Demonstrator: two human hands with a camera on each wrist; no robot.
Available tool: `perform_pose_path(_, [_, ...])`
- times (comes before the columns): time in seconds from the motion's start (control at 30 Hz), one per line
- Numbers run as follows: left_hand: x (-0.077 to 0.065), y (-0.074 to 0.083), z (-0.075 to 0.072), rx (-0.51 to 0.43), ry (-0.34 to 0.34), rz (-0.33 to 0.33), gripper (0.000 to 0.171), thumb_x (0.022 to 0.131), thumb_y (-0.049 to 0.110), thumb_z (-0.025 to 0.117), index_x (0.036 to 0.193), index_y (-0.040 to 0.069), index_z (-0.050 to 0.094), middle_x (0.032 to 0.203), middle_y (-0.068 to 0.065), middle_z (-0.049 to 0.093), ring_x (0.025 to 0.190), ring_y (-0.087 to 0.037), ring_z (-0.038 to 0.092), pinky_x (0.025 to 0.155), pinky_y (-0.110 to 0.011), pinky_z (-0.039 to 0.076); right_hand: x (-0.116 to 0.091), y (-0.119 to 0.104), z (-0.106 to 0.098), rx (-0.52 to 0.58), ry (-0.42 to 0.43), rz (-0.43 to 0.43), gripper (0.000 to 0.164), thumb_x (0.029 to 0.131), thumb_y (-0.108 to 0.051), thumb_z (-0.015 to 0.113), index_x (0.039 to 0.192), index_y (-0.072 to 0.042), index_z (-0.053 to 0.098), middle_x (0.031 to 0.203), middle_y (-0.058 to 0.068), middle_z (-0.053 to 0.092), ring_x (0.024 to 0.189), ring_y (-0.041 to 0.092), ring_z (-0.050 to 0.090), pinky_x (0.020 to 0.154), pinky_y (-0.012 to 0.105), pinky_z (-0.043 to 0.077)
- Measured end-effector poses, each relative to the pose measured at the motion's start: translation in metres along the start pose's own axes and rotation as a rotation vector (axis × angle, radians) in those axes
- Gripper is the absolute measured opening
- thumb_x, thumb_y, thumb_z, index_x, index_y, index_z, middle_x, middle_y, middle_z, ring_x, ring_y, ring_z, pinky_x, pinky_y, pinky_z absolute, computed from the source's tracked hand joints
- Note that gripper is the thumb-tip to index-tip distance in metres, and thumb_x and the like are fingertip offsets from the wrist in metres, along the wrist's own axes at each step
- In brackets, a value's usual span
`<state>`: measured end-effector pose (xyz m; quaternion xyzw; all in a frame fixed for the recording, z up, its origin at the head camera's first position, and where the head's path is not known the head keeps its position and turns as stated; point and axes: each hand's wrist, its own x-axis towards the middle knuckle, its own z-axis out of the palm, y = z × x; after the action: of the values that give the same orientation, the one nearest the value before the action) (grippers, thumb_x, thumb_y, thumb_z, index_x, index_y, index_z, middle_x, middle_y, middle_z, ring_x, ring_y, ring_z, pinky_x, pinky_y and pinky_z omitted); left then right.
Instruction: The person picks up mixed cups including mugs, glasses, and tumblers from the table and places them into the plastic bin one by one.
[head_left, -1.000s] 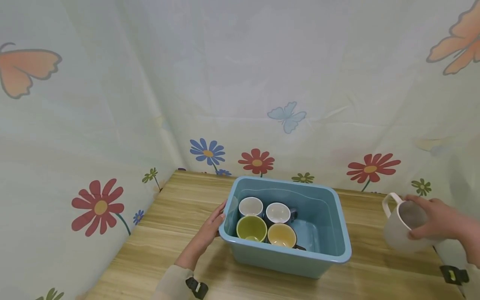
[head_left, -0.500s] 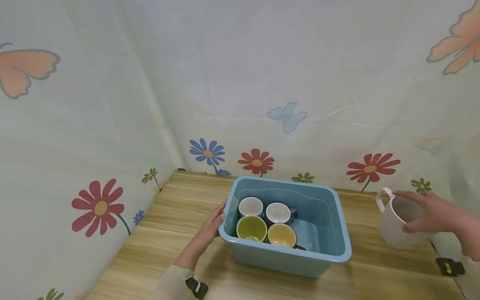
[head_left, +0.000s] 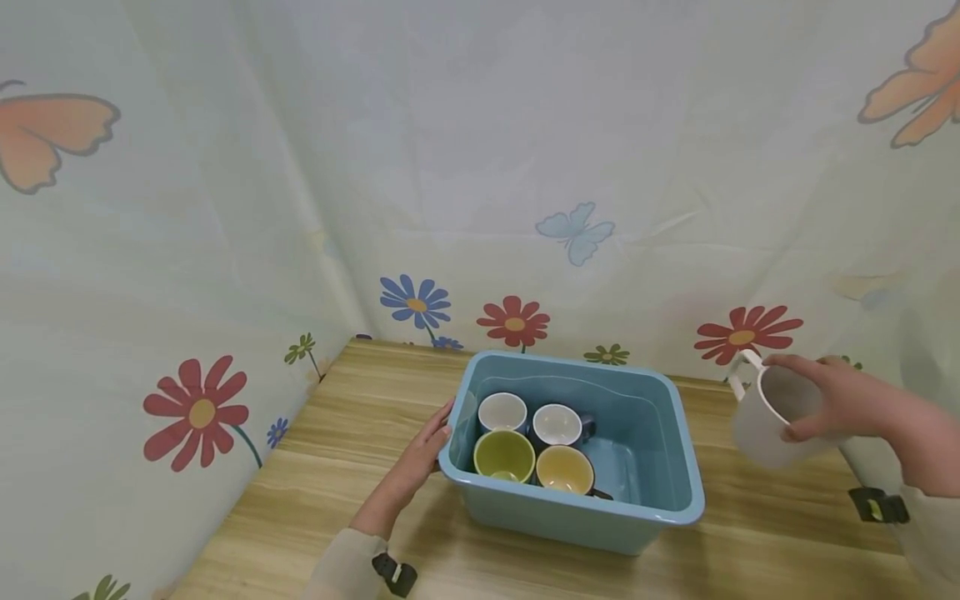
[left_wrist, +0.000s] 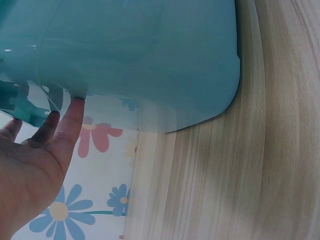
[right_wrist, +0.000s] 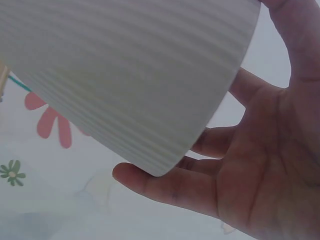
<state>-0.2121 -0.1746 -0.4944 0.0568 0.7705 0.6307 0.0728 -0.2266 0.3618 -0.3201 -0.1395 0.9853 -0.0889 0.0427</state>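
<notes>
Above the right end of the table, my right hand (head_left: 847, 400) holds a white mug (head_left: 776, 417) around its body, thumb on the near side. The mug is tilted, its handle pointing to the far left; the right wrist view shows fine ridges on its outer wall (right_wrist: 130, 85). My left hand (head_left: 412, 467) rests against the left end of a blue plastic bin (head_left: 555, 517). In the left wrist view its fingers (left_wrist: 70, 130) are extended, tips touching the bin's outer wall. Inside the bin's left half stand several mugs, among them a green one (head_left: 504, 457) and a yellow-lined one (head_left: 565, 471).
The bin stands on a wood-grain table (head_left: 322, 467). A pale curtain (head_left: 480, 167) printed with flowers and butterflies hangs behind and to the left. In the bin's right half the bare floor (head_left: 611, 467) shows.
My right hand has moved left and slightly up with the white mug, closer to the bin. The left hand, the bin and the mugs in it have stayed put.
</notes>
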Motion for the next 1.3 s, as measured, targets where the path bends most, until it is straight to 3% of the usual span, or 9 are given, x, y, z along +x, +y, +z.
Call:
perform_pose_path(0.17, [-0.002,0.001,0.001,0.0,0.01,-0.018,0.057,0.11,0.031,0.037,0.164,0.015,0.026,0.168,-0.023,0.027,0.144,-0.048,0.044,0.106,-0.056,0.052,0.004,-0.01,-0.007,0.009,0.001,-0.024,0.088,0.071,-0.023,0.087,0.14,0.006,0.04,0.109,0.044,0.048,0.091,0.049,0.054,0.064,0.048,0.057])
perform_pose_path(0.47, [0.0,-0.003,0.001,0.015,0.013,-0.012,0.058,0.11,0.033,0.036,0.164,0.014,0.025,0.167,-0.025,0.028,0.143,-0.049,0.045,0.105,-0.056,0.052,0.012,-0.026,-0.017,0.074,0.056,-0.153,0.087,0.067,-0.017,0.09,0.139,0.006,0.047,0.112,0.035,0.058,0.095,0.043,0.058,0.066,0.046,0.057])
perform_pose_path(0.8, [-0.002,-0.001,0.001,0.02,0.025,-0.02,0.057,0.11,0.034,0.036,0.163,0.015,0.027,0.169,-0.022,0.026,0.142,-0.048,0.046,0.102,-0.056,0.054,0.019,-0.045,-0.029,0.052,0.041,-0.14,0.09,0.069,-0.021,0.09,0.142,0.007,0.045,0.122,0.039,0.054,0.107,0.051,0.053,0.071,0.048,0.056])
perform_pose_path(1.1, [0.0,-0.002,0.001,0.008,0.017,-0.013,0.057,0.11,0.034,0.036,0.163,0.015,0.026,0.168,-0.023,0.028,0.14,-0.048,0.048,0.101,-0.053,0.055,0.025,-0.066,-0.032,0.043,0.045,-0.199,0.085,0.069,-0.024,0.09,0.141,-0.002,0.051,0.121,0.025,0.06,0.095,0.032,0.054,0.069,0.038,0.047])
perform_pose_path(1.3, [0.002,-0.002,0.001,0.006,0.016,-0.009,0.057,0.11,0.032,0.036,0.163,0.014,0.026,0.167,-0.024,0.028,0.138,-0.047,0.05,0.099,-0.051,0.056,0.027,-0.077,-0.032,0.043,0.041,-0.19,0.086,0.069,-0.024,0.09,0.142,-0.002,0.05,0.121,0.029,0.052,0.1,0.04,0.043,0.069,0.044,0.044])
